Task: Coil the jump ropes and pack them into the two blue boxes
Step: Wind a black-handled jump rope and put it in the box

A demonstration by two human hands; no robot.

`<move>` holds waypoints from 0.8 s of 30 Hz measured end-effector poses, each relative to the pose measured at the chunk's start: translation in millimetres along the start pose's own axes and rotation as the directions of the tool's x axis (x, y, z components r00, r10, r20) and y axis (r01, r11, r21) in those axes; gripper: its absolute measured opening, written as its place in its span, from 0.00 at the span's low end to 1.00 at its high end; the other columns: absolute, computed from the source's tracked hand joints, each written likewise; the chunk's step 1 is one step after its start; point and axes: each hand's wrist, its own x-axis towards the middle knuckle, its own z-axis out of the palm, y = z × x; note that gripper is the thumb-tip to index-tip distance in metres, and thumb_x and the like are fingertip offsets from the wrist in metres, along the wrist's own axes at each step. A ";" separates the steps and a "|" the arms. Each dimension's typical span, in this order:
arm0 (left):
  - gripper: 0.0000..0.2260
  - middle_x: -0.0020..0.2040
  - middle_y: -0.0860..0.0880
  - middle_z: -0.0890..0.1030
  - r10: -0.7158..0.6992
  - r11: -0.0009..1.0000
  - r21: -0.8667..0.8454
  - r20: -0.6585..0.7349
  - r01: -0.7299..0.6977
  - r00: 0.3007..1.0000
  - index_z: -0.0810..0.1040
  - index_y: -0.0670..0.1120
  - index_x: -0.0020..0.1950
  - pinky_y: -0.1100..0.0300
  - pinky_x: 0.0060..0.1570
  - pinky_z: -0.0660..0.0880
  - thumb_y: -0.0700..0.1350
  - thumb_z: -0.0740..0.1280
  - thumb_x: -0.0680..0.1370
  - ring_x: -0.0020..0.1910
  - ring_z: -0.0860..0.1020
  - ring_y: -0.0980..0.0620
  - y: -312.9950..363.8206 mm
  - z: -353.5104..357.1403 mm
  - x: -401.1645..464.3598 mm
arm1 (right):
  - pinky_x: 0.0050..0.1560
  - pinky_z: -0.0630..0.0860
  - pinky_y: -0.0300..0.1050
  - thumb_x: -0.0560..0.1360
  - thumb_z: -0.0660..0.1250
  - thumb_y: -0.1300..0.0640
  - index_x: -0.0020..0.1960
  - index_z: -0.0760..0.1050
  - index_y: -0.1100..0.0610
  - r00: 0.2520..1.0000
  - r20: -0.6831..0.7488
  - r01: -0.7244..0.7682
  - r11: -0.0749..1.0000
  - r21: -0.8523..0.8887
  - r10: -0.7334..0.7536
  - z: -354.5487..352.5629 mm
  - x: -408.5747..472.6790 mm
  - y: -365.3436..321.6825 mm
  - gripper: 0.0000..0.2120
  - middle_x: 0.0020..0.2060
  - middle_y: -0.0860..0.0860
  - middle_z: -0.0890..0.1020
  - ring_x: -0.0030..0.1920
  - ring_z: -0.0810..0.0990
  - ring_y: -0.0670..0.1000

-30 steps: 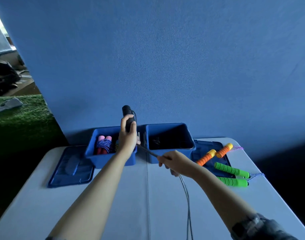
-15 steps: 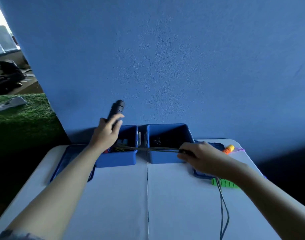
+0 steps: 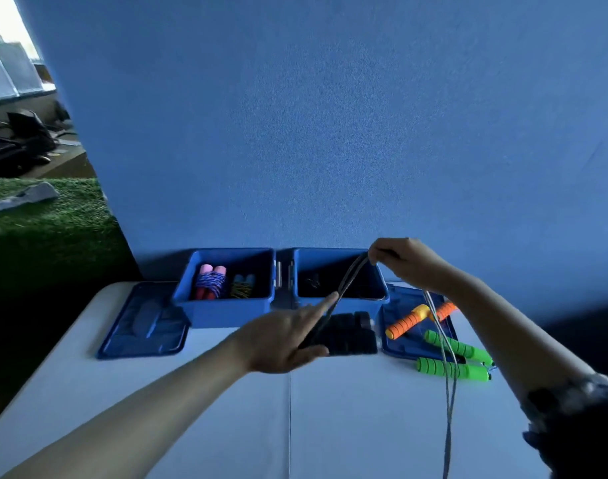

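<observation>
My left hand point(image 3: 285, 340) grips the black handles point(image 3: 350, 335) of a jump rope, held sideways just in front of the right blue box point(image 3: 330, 251); they look blurred. Its grey cord point(image 3: 350, 278) runs over my outstretched forefinger up to my right hand point(image 3: 404, 262), which pinches it above that box's right rim. From there the cord point(image 3: 445, 382) hangs down and off the table's near edge. The left blue box point(image 3: 226, 311) holds a coiled pink-and-red-handled rope point(image 3: 211, 283) and a coiled blue-handled rope point(image 3: 242, 286).
An orange-handled rope point(image 3: 404, 321) lies on the open lid point(image 3: 395, 347) right of the boxes, with a green-handled rope point(image 3: 456, 369) beside it on the white table point(image 3: 226, 426). Another lid point(image 3: 143, 326) lies left of the boxes. A blue wall stands right behind.
My left hand has come down from above the left box to the front of the right box, handles now sideways. My right hand has risen from beside the lid, lifting the cord.
</observation>
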 end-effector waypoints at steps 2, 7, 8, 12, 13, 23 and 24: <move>0.30 0.63 0.39 0.74 0.040 0.999 -0.023 -0.035 -0.041 0.999 0.37 0.56 0.78 0.47 0.46 0.77 0.61 0.49 0.81 0.51 0.78 0.40 5.7 0.3 -0.3 | 0.34 0.65 0.34 0.79 0.61 0.59 0.40 0.74 0.50 0.999 0.045 -0.032 0.999 0.028 0.031 12.6 2.1 5.6 0.10 0.30 0.44 0.75 0.30 0.70 0.42; 0.20 0.51 0.47 0.74 -0.019 0.987 -0.153 -0.356 -0.038 0.934 0.66 0.41 0.73 0.51 0.43 0.75 0.45 0.55 0.82 0.43 0.75 0.49 13.7 -19.9 3.7 | 0.39 0.77 0.50 0.74 0.61 0.66 0.39 0.75 0.56 0.962 0.150 -0.263 0.917 0.298 0.227 61.3 -9.4 19.9 0.09 0.31 0.51 0.74 0.31 0.71 0.42; 0.20 0.51 0.48 0.74 -0.078 0.985 -0.173 -0.406 0.007 0.910 0.69 0.41 0.72 0.53 0.45 0.75 0.45 0.55 0.81 0.44 0.75 0.50 12.7 -23.1 5.1 | 0.37 0.78 0.47 0.74 0.61 0.66 0.41 0.75 0.62 0.947 0.161 -0.317 0.878 0.358 0.276 71.7 -13.5 19.0 0.06 0.31 0.53 0.73 0.29 0.71 0.42; 0.20 0.50 0.45 0.78 -0.267 0.961 -0.214 -0.548 0.175 0.793 0.74 0.40 0.66 0.57 0.52 0.73 0.48 0.54 0.81 0.49 0.77 0.50 4.2 -26.6 16.5 | 0.23 0.65 0.37 0.81 0.57 0.53 0.41 0.76 0.56 0.915 0.249 -0.404 0.700 0.589 0.318 113.7 -33.2 -23.3 0.14 0.26 0.51 0.68 0.21 0.66 0.44; 0.20 0.52 0.44 0.79 -0.301 0.953 -0.211 -0.578 0.217 0.759 0.75 0.39 0.65 0.58 0.54 0.72 0.48 0.54 0.80 0.51 0.78 0.48 -0.4 -26.2 21.0 | 0.23 0.67 0.37 0.81 0.55 0.51 0.42 0.76 0.55 0.917 0.262 -0.397 0.655 0.643 0.299 123.8 -37.1 -36.7 0.16 0.25 0.50 0.68 0.21 0.66 0.45; 0.15 0.55 0.38 0.78 -0.798 0.474 -0.356 -0.561 0.806 0.222 0.75 0.44 0.63 0.49 0.44 0.73 0.47 0.56 0.81 0.49 0.78 0.36 -61.2 -28.2 32.9 | 0.34 0.69 0.45 0.80 0.55 0.55 0.49 0.73 0.52 0.970 0.149 -0.237 0.884 0.404 0.192 163.2 -61.8 -86.6 0.09 0.28 0.47 0.71 0.29 0.68 0.49; 0.16 0.54 0.38 0.78 -0.813 0.450 -0.344 -0.539 0.824 0.220 0.75 0.43 0.62 0.49 0.44 0.73 0.48 0.55 0.81 0.48 0.78 0.35 -63.0 -25.9 32.8 | 0.34 0.69 0.47 0.80 0.54 0.55 0.46 0.72 0.53 0.978 0.160 -0.177 0.936 0.305 0.133 160.8 -63.1 -92.6 0.09 0.29 0.50 0.71 0.31 0.69 0.53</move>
